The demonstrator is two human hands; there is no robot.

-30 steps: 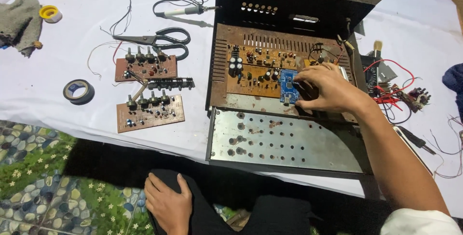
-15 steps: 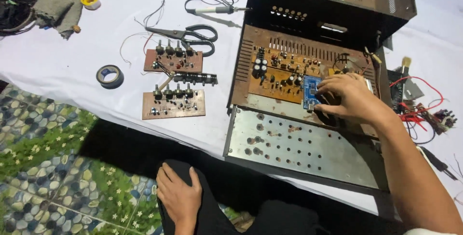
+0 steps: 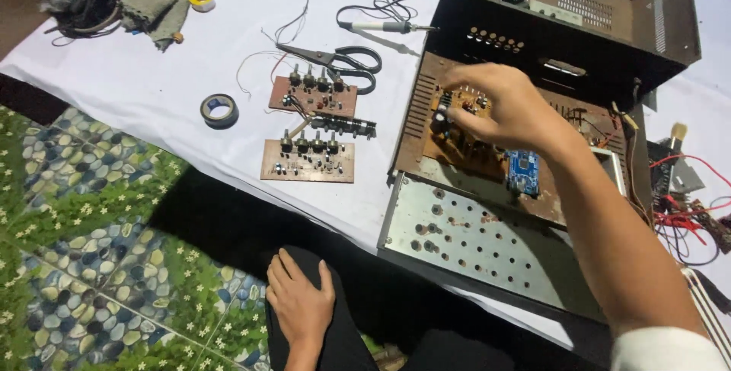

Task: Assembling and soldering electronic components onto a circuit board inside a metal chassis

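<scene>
My right hand [image 3: 506,108] reaches over the brown main circuit board [image 3: 472,159] inside an opened metal amplifier case [image 3: 487,253]. Its fingertips touch the black components at the board's left end, and I see nothing held in them. A small blue module [image 3: 523,171] lies on the board just under my wrist, apart from the fingers. My left hand [image 3: 301,304] rests flat on my dark trouser knee below the table edge, fingers spread, holding nothing.
On the white sheet [image 3: 152,74] left of the case lie two small knobbed boards [image 3: 311,129], scissors [image 3: 339,59], a soldering iron [image 3: 384,27], a tape roll [image 3: 219,110] and a cloth [image 3: 156,5]. Red wires [image 3: 685,211] tangle at the right. Pebble-patterned floor [image 3: 76,226] lies below.
My right hand has let go of the blue module and moved left along the main board. The view has shifted left. My left hand has stayed on my knee.
</scene>
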